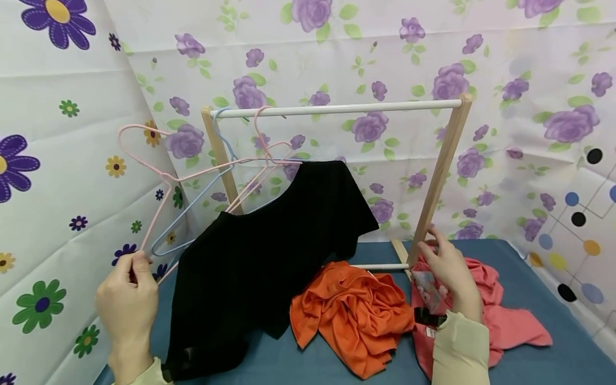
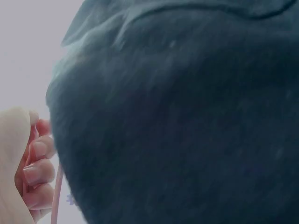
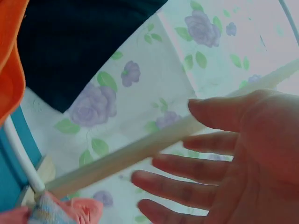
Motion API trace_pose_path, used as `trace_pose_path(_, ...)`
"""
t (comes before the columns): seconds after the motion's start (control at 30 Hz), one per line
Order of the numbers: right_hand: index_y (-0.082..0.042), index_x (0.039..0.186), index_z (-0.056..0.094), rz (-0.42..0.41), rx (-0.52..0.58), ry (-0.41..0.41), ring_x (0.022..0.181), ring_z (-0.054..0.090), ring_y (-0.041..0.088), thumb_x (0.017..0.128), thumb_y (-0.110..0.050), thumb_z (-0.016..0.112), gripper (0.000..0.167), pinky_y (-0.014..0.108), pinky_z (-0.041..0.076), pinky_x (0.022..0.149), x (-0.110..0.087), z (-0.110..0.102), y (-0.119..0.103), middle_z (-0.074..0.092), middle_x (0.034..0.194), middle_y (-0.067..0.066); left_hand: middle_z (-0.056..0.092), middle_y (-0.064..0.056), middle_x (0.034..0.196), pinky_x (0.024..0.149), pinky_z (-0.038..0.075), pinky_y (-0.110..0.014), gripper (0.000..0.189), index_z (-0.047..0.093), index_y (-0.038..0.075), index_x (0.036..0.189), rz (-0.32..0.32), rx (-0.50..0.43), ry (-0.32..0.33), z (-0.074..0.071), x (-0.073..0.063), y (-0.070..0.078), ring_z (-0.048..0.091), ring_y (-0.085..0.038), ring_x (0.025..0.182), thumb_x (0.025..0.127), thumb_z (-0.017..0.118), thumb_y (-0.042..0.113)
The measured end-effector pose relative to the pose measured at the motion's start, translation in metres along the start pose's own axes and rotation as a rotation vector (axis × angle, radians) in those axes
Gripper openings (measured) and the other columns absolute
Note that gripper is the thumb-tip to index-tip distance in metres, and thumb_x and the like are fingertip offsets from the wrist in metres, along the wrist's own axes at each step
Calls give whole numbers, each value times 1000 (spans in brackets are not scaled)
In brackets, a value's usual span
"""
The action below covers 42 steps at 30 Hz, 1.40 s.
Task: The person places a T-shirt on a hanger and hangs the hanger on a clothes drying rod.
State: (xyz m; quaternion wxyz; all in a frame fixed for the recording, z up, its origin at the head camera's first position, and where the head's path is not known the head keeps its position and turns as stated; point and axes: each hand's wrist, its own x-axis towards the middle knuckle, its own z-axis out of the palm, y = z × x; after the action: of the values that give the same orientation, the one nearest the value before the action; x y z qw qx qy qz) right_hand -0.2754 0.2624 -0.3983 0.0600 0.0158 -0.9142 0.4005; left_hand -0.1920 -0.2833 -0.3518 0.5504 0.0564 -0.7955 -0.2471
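Slanting up-right, pink hanger [image 1: 165,176], hook [image 1: 121,140] up-left

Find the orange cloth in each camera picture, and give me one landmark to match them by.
Head: the orange cloth lies in a crumpled heap at lower centre, slightly right.
Left wrist: not in it.
Right wrist: at the upper left edge, cut off by the frame.
Shared landmark: the black shirt, left of the cloth in the head view, filling most of the left wrist view, and at upper left in the right wrist view.
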Motion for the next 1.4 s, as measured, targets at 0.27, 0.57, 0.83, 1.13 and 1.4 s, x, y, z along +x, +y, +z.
trace_pose_path(0.27,7,130,52,-13,1,-245,78,61,30,102,-20,53,39,41,50,66,-5,18,17,63,97,21,57,-14,60,44,24,-23,34,68,-4,83,-33,21,53,-13,5,-8,27,15,54,99,55,22)
trace_pose_path(0.57,-2,105,61,222,121,-435,54,52,21,99,-19,59,18,33,44,52,-9,49,23,58,73,12,38,15,54,44,18,-20,41,60,-6,71,-34,34,147,-23,3,-19,25,9,49,98,57,25)
trace_pose_path(0.83,-4,104,63,133,-68,-442,56,61,21,84,-2,66,20,34,51,53,-2,55,24,58,74,10,28,39,62,53,16,-16,41,63,-6,73,-105,59,215,-25,2,-28,22,19,57,97,58,27)
trace_pose_path(1.13,5,114,48,247,242,-282,51,59,23,102,-6,40,18,36,53,51,2,50,24,51,88,19,51,-18,56,55,16,-10,45,59,-10,74,-109,91,282,-31,-1,-40,22,22,61,99,55,27)
trace_pose_path(1.4,4,113,37,160,224,-62,54,58,25,102,-7,27,19,38,52,53,3,32,10,47,95,24,30,32,59,51,16,-9,50,52,-7,63,-105,6,369,-31,0,-31,25,14,53,97,60,29)
